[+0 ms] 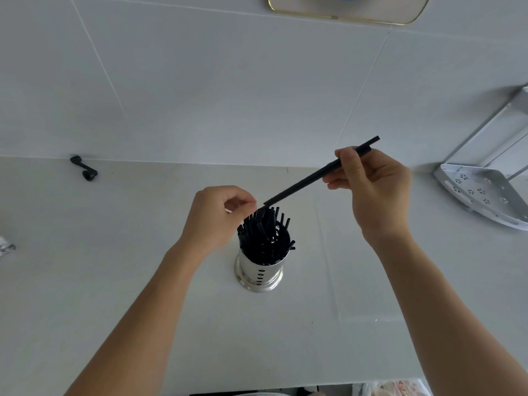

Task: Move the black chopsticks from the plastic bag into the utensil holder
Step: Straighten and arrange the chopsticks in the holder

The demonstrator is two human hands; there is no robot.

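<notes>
A shiny metal utensil holder (258, 277) stands upright on the white counter, packed with several black chopsticks (264, 238) that stick out of its top. My right hand (374, 192) grips a pair of black chopsticks (303, 185) near their thick end; they slant down to the left, and their tips hover just above the holder's contents. My left hand (217, 215) is curled at the holder's upper left, fingertips touching the tops of the standing chopsticks. The plastic bag cannot be made out for certain.
A small black hook-like part (84, 168) lies at the back left near the wall. A white perforated corner rack (483, 192) stands at the right. A crumpled clear wrapper (5, 247) shows at the left edge. A gold-rimmed tray (348, 12) sits at the top.
</notes>
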